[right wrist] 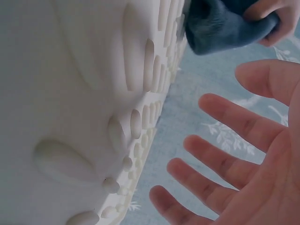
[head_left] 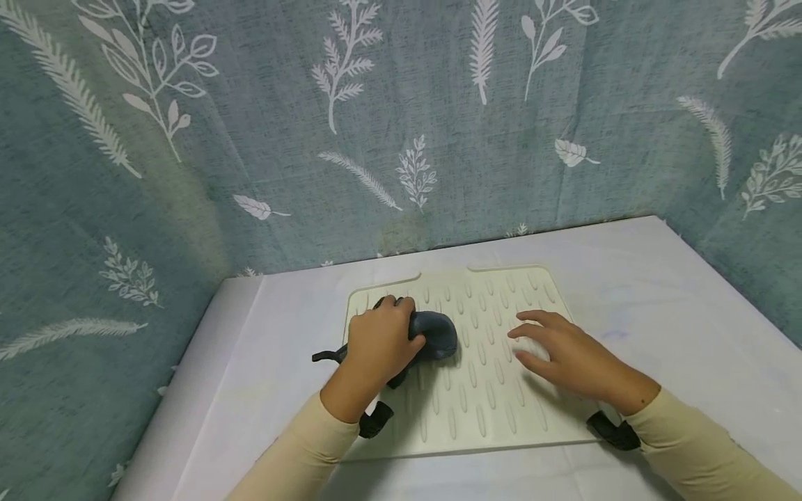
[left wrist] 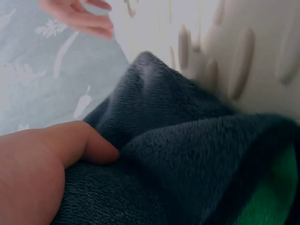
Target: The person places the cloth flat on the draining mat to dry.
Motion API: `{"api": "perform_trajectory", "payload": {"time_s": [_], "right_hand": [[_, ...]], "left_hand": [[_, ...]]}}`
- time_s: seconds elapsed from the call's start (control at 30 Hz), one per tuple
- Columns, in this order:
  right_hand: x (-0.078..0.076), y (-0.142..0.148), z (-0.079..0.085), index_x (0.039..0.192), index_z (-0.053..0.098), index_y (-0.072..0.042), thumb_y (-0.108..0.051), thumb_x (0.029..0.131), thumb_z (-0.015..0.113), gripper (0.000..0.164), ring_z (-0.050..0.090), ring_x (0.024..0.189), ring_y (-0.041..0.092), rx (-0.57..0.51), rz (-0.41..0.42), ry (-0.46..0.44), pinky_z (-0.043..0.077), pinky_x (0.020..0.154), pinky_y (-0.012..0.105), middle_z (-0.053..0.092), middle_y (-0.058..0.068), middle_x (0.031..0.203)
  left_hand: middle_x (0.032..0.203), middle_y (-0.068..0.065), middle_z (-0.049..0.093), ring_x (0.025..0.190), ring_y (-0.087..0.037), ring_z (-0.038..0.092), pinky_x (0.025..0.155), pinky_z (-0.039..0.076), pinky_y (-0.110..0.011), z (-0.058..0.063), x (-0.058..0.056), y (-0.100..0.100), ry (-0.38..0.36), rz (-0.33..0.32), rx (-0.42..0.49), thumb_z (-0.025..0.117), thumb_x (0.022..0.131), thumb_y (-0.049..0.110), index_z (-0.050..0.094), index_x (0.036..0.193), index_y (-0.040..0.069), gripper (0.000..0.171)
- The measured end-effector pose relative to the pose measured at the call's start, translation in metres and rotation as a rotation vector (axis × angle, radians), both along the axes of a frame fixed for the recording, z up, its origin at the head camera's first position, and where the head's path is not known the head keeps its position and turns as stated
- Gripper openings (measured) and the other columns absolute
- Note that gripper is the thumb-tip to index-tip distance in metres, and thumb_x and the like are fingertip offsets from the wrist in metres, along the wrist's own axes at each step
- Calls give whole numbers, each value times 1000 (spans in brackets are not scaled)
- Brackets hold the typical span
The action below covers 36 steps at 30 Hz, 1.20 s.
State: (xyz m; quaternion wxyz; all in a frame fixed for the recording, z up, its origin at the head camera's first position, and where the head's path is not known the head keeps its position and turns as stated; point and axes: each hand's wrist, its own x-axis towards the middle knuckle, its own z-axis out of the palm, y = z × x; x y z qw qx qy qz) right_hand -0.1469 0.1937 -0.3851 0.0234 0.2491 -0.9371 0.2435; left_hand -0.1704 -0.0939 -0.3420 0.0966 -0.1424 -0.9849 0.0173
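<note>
A person's left hand point(head_left: 379, 341) gripped a bunched, dark blue-grey cloth point(head_left: 440, 334) over the left half of a cream ridged mat point(head_left: 498, 403), fingers curled round the fabric and thumb pressed against it. The mat, spread on a white-covered table point(head_left: 695, 334), carried rows of raised oval ridges, with a thin rim along its far edge broken by a gap. Seen from the left wrist, the cloth rose to a soft peak beside the ridges, and a fold at its near side showed a green patch point(left wrist: 274, 194). The right hand point(head_left: 560, 351) hovered above the mat's right side, fingers apart and slightly bent, holding nothing. The left hand and its beige sleeve point(head_left: 297, 445) hid part of the mat's left edge, while the right wrist crossed its right edge near the near right corner, where a black fitting point(head_left: 614, 433) hung beneath. Blue-green fabric point(head_left: 438, 90) printed with white leaves and sprigs stood along the table's far edge and beside its left and right edges.
</note>
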Motion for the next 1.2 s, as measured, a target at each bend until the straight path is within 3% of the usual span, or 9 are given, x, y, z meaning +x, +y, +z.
{"api": "perform_trajectory", "payload": {"time_s": [0.2, 0.5, 0.6, 0.73, 0.83, 1.07, 1.2], "right_hand": [[1, -2, -2, 121, 70, -13, -23, 97, 65, 26, 51, 131, 43, -3, -5, 17, 45, 100, 60, 54, 18, 143], [0, -5, -3, 120, 70, -13, -23, 97, 66, 26, 51, 131, 43, 1, -1, 9, 46, 99, 59, 54, 19, 142], [0, -5, -3, 120, 70, -14, -23, 97, 66, 25, 50, 132, 42, 2, 1, -2, 46, 99, 59, 53, 18, 143], [1, -6, -3, 121, 70, -14, -24, 97, 65, 26, 49, 133, 42, 1, -3, -18, 46, 99, 59, 53, 17, 144], [1, -5, -3, 121, 69, -14, -24, 97, 65, 26, 48, 133, 43, 0, -7, -20, 46, 99, 60, 52, 17, 144], [1, -5, -5, 121, 69, -15, -24, 98, 65, 26, 48, 133, 43, -4, -1, -24, 46, 99, 60, 52, 18, 144], [1, -6, -5, 122, 69, -15, -25, 98, 64, 26, 49, 133, 43, -7, 1, -37, 47, 98, 60, 52, 18, 144]], "left_hand": [[97, -9, 70, 64, -29, 66, 54, 54, -44, -10, -8, 11, 12, -16, -9, 80, 83, 44, 69, 111, 15, 42], [115, -13, 69, 83, -32, 70, 66, 57, -50, -23, -18, 15, -127, 17, 36, 74, 89, 43, 63, 130, 14, 52], [117, -13, 69, 81, -30, 70, 65, 58, -47, -28, -20, 16, -128, -24, -16, 73, 91, 43, 62, 132, 13, 52], [118, -12, 67, 75, -25, 69, 59, 56, -40, -34, -18, 17, -121, -118, -164, 67, 95, 43, 59, 134, 12, 51], [118, -13, 65, 79, -26, 68, 60, 56, -40, -37, -16, 17, -112, -164, -197, 63, 98, 40, 57, 135, 11, 47], [117, -17, 63, 98, -32, 68, 73, 57, -45, -41, -8, 15, -89, -155, -89, 61, 99, 38, 55, 135, 10, 46], [124, -18, 62, 107, -34, 66, 82, 54, -52, -37, 0, 8, -145, -121, 28, 59, 99, 40, 47, 146, 14, 55]]}}
